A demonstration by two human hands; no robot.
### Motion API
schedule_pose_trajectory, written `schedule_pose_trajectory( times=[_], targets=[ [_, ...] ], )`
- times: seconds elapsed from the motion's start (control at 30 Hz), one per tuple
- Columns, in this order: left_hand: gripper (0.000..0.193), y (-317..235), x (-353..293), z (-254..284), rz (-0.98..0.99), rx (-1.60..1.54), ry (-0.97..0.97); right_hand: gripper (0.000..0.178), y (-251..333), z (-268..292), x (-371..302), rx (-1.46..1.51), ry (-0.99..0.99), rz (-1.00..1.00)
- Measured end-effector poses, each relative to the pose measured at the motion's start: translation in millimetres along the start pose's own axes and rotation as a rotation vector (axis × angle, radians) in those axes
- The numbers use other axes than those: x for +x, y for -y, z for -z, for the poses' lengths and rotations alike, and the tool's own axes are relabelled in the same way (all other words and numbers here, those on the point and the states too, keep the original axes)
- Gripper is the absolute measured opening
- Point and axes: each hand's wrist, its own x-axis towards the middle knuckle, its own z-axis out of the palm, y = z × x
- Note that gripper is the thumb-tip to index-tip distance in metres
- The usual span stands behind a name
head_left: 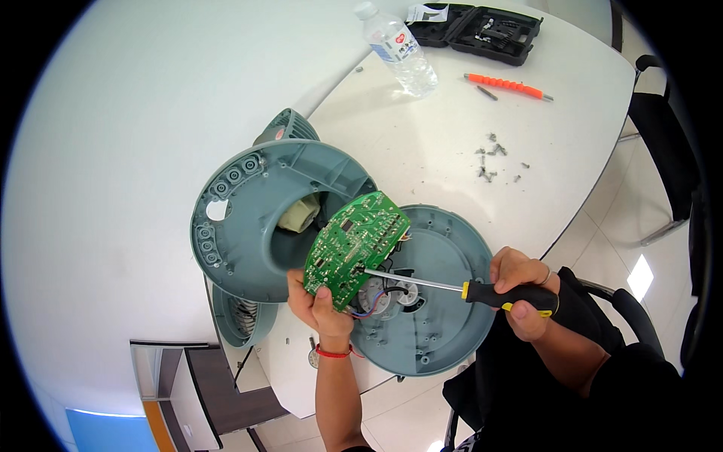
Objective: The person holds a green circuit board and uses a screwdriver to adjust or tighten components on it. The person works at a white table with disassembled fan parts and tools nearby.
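Observation:
A green circuit board (352,242) is gripped at its lower left edge by my left hand (319,305), thumb on top. My right hand (523,285) is wrapped round the black and yellow handle of a screwdriver (422,282). The shaft's tip meets the board near its lower right part; whether it sits in a screw is too small to tell. Wires run from the board towards a round grey-green base (444,324) beneath it. Left of the board lies a larger grey-green housing (248,260), its hollow side showing, with a pale beige part (300,214) in its central opening.
Loose screws (493,151) lie scattered on the white table (392,143). Farther back are an orange flexible shaft (508,87), a small metal bit (486,93), a water bottle (407,56) and a black tool case (501,34). Black chairs (663,143) stand at the right.

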Motion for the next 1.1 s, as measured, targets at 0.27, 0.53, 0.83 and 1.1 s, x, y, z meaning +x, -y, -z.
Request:
schedule_pose_trajectory(
  times=[0.27, 0.53, 0.83, 1.1],
  targets=[
    [0.039, 0, -1, 2, 0.027, -0.002, 0.007, 0.027, 1, -1, -1, -0.015, -0.017, -0.027],
    [0.039, 1, 0, 1, 0.021, -0.007, 0.001, 0.027, 1, -2, 1, -0.014, -0.035, -0.003],
    [0.038, 1, 0, 2, 0.03, -0.015, 0.008, 0.028, 0, -3, 0, -0.015, -0.042, 0.006],
    [0.041, -9, 0, -4, 0.118, 0.028, 0.003, 0.029, -1, -2, -1, -0.053, -0.035, 0.02]
  ],
)
